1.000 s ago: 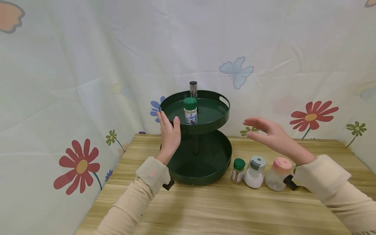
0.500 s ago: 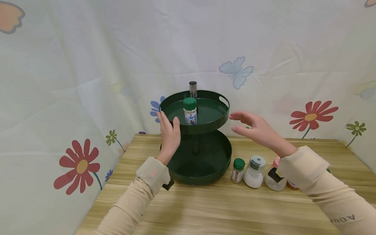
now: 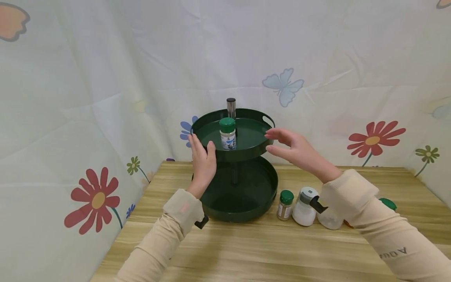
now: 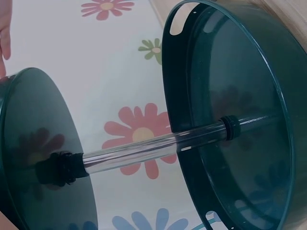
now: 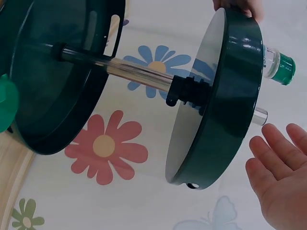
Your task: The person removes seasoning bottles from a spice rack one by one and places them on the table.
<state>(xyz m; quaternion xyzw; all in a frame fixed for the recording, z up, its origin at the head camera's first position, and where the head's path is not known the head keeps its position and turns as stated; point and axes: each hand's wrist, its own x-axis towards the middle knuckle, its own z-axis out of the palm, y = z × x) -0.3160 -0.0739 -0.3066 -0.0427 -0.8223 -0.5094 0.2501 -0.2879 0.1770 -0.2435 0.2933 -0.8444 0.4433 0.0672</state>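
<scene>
A two-tier dark green round rack stands on the wooden table. A green-capped spice bottle (image 3: 228, 138) stands upright on its upper tray (image 3: 246, 154), in front of the metal post (image 3: 231, 107). At the tray's left side, my left hand (image 3: 204, 162) rests on the outer rim, fingers extended and thumb raised. My right hand (image 3: 297, 150) is at the right rim, fingers slightly bent and thumb apart, holding nothing. In the right wrist view a small gap shows between its fingers (image 5: 268, 148) and the tray wall. The lower tray (image 3: 243, 216) holds nothing visible.
Right of the rack stand a small green-capped spice bottle (image 3: 284, 205), a jar of white contents (image 3: 304, 211) and a clear jar (image 3: 330, 220) partly behind the right sleeve. Another green cap (image 3: 388, 203) shows beyond that sleeve. A flowered cloth (image 3: 141, 98) hangs behind the table.
My right hand has moved left from over the jars to the upper tray's right rim. My left hand stays at the left rim, and the bottle on the tray has barely shifted.
</scene>
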